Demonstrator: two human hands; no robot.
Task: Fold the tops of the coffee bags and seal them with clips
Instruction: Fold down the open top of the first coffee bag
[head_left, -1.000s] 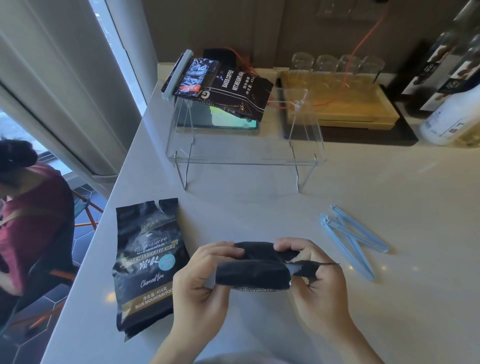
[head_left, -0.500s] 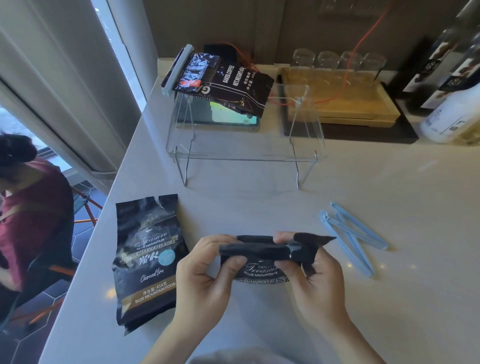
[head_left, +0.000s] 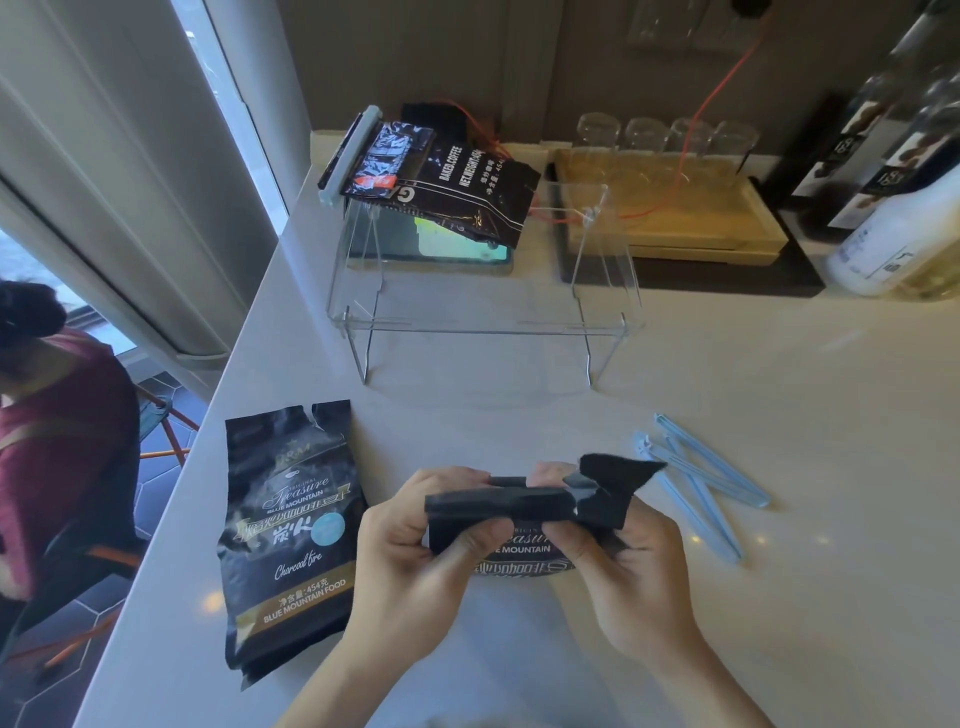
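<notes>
I see the pale counter (head_left: 727, 364) filling most of the view, with a window frame along its left edge. On it, toward the back, stands a clear plastic stand (head_left: 483, 291), and a dark coffee bag (head_left: 457, 182) lies tilted on the stand's top with a pale clip (head_left: 349, 150) closed across its left end. Behind the stand to the right sits a wooden tray (head_left: 675, 218) with a row of glasses at its far side. Near the left edge of the counter a second coffee bag (head_left: 291, 535) lies flat, face up, its torn top unfolded and without a clip. In front of me, my left hand (head_left: 415, 561) and my right hand (head_left: 628, 566) both grip the third coffee bag (head_left: 524, 512), held just above the counter between them; each hand pinches the folded top strip between thumb and fingers, and a ragged corner of the top sticks out past my right fingers. Just right of that hand, two light blue clips (head_left: 701, 483) lie crossed on the counter, untouched.
</notes>
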